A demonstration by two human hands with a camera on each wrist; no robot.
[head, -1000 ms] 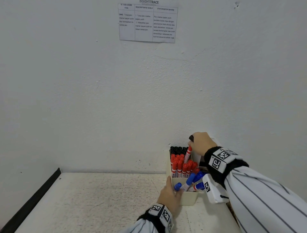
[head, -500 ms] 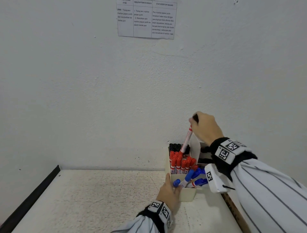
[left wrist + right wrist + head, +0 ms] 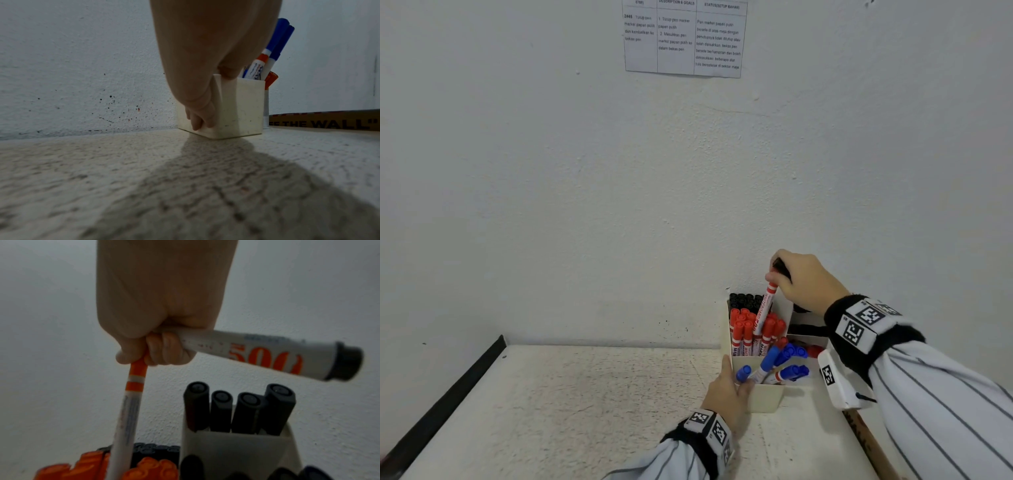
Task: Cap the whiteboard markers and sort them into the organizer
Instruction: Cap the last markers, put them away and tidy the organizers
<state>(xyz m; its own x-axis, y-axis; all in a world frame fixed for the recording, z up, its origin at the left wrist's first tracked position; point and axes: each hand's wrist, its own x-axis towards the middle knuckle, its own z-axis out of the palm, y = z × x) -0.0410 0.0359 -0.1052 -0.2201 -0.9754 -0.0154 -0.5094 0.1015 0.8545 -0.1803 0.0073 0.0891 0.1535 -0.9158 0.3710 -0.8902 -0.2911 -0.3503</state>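
We see the right hand (image 3: 803,281) raised above the cream organizer (image 3: 762,397), which stands on the speckled worktop (image 3: 592,404) against the white wall (image 3: 585,188). Its fingers (image 3: 164,350) are curled round two markers at once: thumb and forefinger pinch the red cap end of a slim red whiteboard marker (image 3: 764,313), whose lower end dips among the upright red markers (image 3: 743,330) in the organizer's middle compartment, while the other fingers grip a thicker white marker with a black end (image 3: 277,356) that juts sideways from the fist. Behind the red ones stands a row of black markers (image 3: 744,300), and the front compartment holds blue-capped markers (image 3: 779,363) leaning at angles. Further black markers (image 3: 238,410) stand in a taller compartment to the right. The left hand (image 3: 726,397) grips the organizer's front left corner, thumb hooked over the rim and fingers (image 3: 198,120) pressed low against its side wall. A printed sheet (image 3: 685,37) hangs on the wall above.
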